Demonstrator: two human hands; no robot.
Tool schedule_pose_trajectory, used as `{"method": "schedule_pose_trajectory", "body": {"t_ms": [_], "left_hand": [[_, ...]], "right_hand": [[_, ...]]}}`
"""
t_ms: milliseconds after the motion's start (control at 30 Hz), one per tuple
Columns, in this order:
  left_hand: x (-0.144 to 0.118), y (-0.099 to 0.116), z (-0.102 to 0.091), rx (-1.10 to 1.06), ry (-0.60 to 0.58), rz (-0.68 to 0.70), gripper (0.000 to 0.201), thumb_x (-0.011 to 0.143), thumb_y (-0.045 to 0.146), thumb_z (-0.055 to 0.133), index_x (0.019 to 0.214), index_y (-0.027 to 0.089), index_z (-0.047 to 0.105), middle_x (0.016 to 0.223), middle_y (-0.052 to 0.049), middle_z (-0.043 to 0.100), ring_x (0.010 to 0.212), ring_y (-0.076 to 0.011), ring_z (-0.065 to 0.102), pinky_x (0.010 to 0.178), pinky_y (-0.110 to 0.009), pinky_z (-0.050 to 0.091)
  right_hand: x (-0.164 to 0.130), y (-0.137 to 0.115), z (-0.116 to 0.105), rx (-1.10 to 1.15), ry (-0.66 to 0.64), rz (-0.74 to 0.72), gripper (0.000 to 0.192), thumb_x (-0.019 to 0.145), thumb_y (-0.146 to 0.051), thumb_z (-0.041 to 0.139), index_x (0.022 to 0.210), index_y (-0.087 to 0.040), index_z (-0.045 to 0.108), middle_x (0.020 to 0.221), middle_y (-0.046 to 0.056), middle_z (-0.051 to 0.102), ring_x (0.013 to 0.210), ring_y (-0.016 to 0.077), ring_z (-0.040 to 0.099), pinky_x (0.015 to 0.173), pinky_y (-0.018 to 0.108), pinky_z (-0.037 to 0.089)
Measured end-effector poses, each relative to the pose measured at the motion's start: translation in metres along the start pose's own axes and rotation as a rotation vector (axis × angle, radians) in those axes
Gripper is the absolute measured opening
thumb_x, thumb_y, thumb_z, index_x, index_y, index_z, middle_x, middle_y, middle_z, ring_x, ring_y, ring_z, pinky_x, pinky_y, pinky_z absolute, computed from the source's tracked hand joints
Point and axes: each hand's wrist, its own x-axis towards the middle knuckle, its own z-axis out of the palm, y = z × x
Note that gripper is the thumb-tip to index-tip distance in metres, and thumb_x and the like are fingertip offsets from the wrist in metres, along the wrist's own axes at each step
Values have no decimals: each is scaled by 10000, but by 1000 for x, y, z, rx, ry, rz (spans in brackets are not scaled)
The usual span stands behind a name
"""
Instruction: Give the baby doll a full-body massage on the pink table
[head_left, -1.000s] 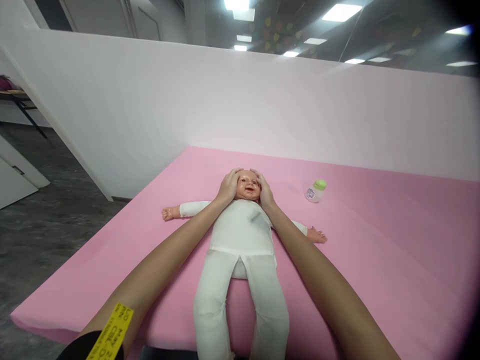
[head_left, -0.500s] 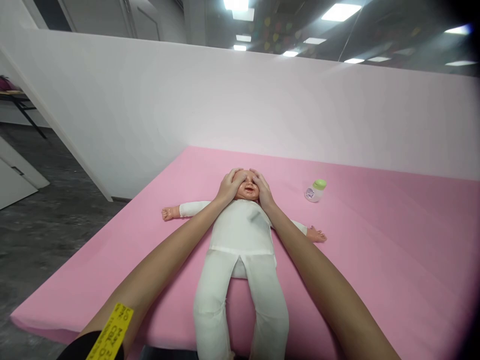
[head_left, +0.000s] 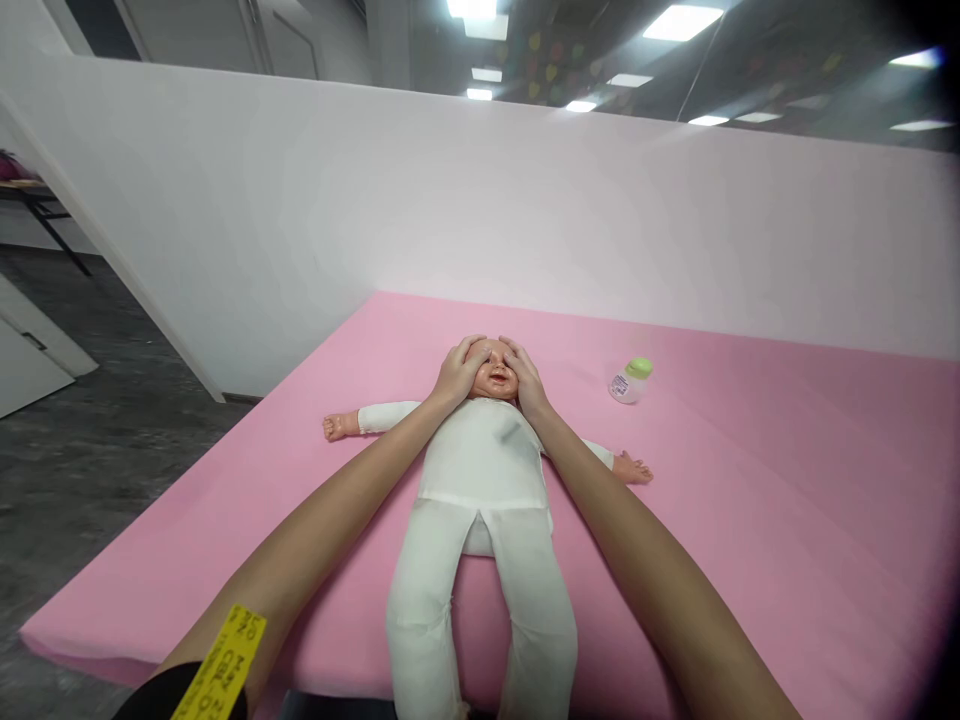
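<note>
A baby doll (head_left: 487, 450) in a white top and white trousers lies on its back, arms out to the sides and legs towards me. My left hand (head_left: 458, 372) rests along the left side of the doll's head (head_left: 497, 380), fingers stretched out flat and the thumb across the brow by the eye. On the right side of the head, my right hand (head_left: 526, 378) lies the same way, with its thumb near the other eye. Both palms cup the cheeks. The doll's mouth and nose show between my hands; its ears are hidden.
The doll lies on a pink padded table (head_left: 750, 500). A small clear bottle with a green cap (head_left: 631, 382) stands to the right of the head. Behind the table rises a white partition (head_left: 562, 210). Grey floor (head_left: 112, 400) shows at the left.
My thumbs have shifted very slightly outwards over the doll's brow. Both palms stay against its head, and the doll and the bottle keep their places.
</note>
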Motion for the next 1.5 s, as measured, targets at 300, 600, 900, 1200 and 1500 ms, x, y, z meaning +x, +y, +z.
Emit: {"method": "schedule_pose_trajectory", "body": {"t_ms": [300,600,900,1200,1500], "left_hand": [[5,-13,4,-24,42,4,373,1012,365,414,1226,230,688,1323,-49,696,1265,-224,615,1149,-373,442],[4,-3,2,87,75,-23,396,1034,308,361,1220,239,704,1329,-54,691,1304,-229,571,1182,-398,408],[-29,15,-27,246,-116,264,547,984,523,591,1467,269,561,1568,-105,469,1511,-263,392,1271,-424,301],[-34,11,-30,252,-241,218,982,839,637,756,1651,295,323,1731,-89,253,1604,-325,225,1314,-446,225],[-33,13,-30,192,-255,139,1033,821,625,778,1661,275,288,1718,-90,278,1591,-333,257,1305,-442,258]], "right_hand": [[-1,-1,0,4,-15,-19,515,851,-529,657,1305,-285,665,1457,12,621,1396,260,537,1213,424,421],[9,10,-4,-76,112,-57,476,838,-497,610,1237,-249,688,1422,41,644,1376,234,545,1228,435,379],[-22,-22,-15,-294,-39,-94,569,888,-527,693,1401,-293,616,1544,52,548,1433,255,494,1247,457,363],[-28,-22,-21,-210,-189,-87,754,799,-390,807,1501,-312,544,1628,36,461,1506,291,439,1267,477,362],[-33,-26,-34,-269,-307,-40,941,791,-390,853,1610,-365,389,1679,-3,378,1541,290,399,1266,454,376]]}}
